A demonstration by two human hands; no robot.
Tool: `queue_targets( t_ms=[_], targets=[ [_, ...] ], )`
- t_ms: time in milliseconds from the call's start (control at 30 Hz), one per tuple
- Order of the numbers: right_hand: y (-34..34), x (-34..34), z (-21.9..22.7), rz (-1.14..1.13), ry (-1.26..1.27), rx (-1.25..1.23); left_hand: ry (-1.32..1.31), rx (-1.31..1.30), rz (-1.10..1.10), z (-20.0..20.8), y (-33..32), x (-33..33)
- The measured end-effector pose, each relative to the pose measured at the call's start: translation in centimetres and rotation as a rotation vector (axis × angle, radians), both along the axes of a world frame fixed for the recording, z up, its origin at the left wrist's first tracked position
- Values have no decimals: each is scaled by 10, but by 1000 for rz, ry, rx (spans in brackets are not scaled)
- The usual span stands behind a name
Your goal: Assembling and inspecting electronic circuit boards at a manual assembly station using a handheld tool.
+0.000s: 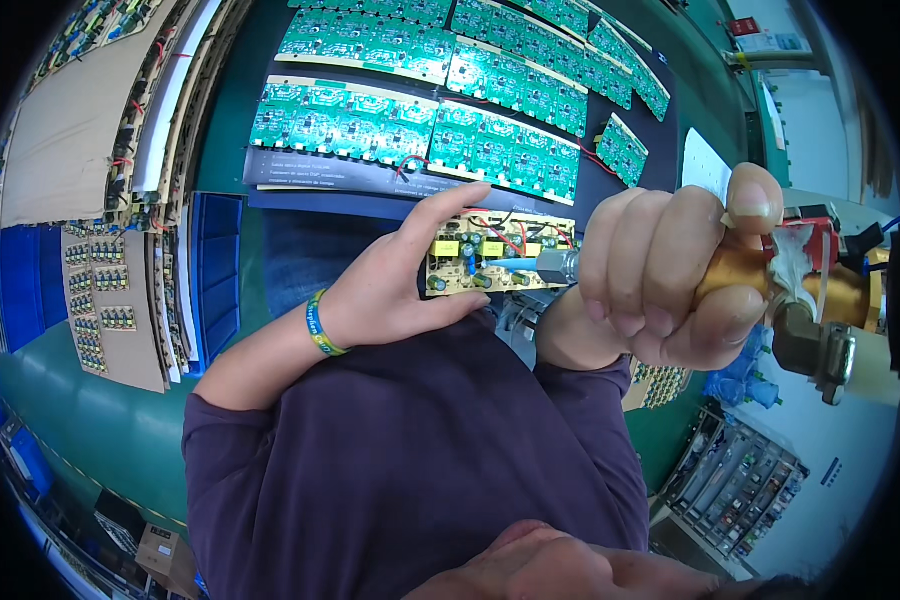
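A tan circuit board (498, 240) with yellow blocks, small cylinders and red and black wires is held by its left end between the thumb and fingers of my left hand (380, 285). My right hand (665, 275) is closed around a dispensing gun (735, 275) with a gold-coloured body and a red part. Its metal nozzle (558, 266) ends in a pale blue tapered tip (510, 265), which points left over the board's components. Whether the tip touches them, I cannot tell. A hose fitting (820, 345) joins the gun at the right.
Green circuit board panels (510, 150) lie in rows on a dark surface (660, 130) beyond my hands. Tall stacks of boards and cardboard (75, 150) stand at left, near a blue bin (218, 270). A machine or rack (735, 480) stands at lower right.
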State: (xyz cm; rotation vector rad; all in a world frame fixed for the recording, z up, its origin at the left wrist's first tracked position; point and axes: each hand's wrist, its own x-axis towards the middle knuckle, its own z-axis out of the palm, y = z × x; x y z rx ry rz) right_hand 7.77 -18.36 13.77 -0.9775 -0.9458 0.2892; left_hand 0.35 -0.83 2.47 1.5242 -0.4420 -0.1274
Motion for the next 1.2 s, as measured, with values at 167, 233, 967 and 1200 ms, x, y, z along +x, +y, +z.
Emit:
queue_targets(
  t_ms=[167,233,967,1200],
  targets=[
    [3,6,-3,119,-14,62,31,-38,-8,-3,-2,0],
    [3,5,-1,51,-2,50,-48,15,32,-5,-5,1],
    [13,2,-4,39,48,63,-187,95,40,-6,-8,-2],
    [17,2,-3,17,27,122,-191,108,21,-8,-12,-2]
  ],
)
